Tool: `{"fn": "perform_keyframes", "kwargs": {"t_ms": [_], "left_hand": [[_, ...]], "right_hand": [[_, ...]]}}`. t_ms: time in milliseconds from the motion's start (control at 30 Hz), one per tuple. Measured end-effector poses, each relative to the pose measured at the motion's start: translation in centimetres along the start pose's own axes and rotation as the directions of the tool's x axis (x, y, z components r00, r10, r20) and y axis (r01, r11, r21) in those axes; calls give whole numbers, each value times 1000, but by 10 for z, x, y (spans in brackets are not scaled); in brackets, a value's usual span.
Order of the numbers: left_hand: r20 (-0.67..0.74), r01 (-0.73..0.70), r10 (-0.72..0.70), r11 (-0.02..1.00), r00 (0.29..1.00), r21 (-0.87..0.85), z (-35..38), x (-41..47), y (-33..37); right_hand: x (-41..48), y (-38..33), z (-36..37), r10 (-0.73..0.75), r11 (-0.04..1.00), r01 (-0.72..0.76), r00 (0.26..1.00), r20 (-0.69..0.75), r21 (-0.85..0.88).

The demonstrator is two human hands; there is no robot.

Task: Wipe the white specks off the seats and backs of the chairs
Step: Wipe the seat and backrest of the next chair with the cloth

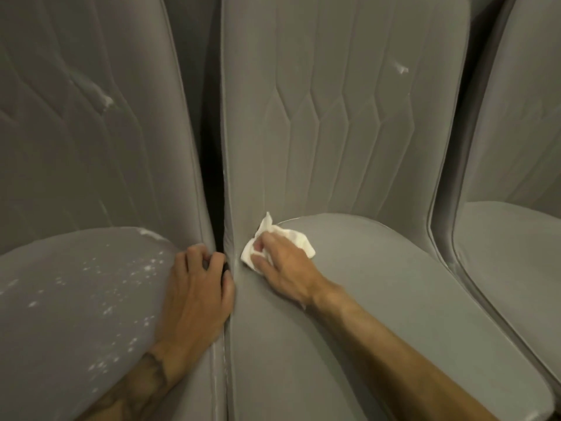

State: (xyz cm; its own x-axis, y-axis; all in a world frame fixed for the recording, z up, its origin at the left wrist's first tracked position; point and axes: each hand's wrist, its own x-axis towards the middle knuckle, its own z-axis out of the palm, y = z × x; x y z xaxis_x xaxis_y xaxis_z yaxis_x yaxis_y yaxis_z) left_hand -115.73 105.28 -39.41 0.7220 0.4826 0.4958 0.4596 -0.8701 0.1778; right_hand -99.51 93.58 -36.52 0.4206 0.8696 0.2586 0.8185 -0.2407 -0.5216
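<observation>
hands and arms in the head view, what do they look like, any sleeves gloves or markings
The left hand and right hand wear no gloves, and no ring, watch or sleeve shows anywhere up to the frame edge. The left forearm carries a dark tattoo just above the wrist. The right forearm shows no marking.

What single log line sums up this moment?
right hand holds white cloth on middle seat | left hand grips left seat edge | white specks on left seat

The right hand [280, 262] presses a white cloth [299, 238] into the middle seat's [379, 299] back corner; the left hand [197, 287] grips the speckled left seat's [76, 299] edge.
</observation>
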Motion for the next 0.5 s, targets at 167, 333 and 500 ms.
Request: {"fn": "perform_keyframes", "kwargs": {"t_ms": [167,333,500], "left_hand": [[8,38,-38,999,999,-30,3,1,-1],[-5,25,-26,999,1000,-39,3,-1,-3],[18,22,-21,998,1000,-67,2,-3,-5]], "right_hand": [[2,-1,-13,-43,999,44,998,46,-19],[-19,-28,11,15,999,-16,1000,-9,-30],[-57,-31,6,-83,996,84,996,27,-24]]}}
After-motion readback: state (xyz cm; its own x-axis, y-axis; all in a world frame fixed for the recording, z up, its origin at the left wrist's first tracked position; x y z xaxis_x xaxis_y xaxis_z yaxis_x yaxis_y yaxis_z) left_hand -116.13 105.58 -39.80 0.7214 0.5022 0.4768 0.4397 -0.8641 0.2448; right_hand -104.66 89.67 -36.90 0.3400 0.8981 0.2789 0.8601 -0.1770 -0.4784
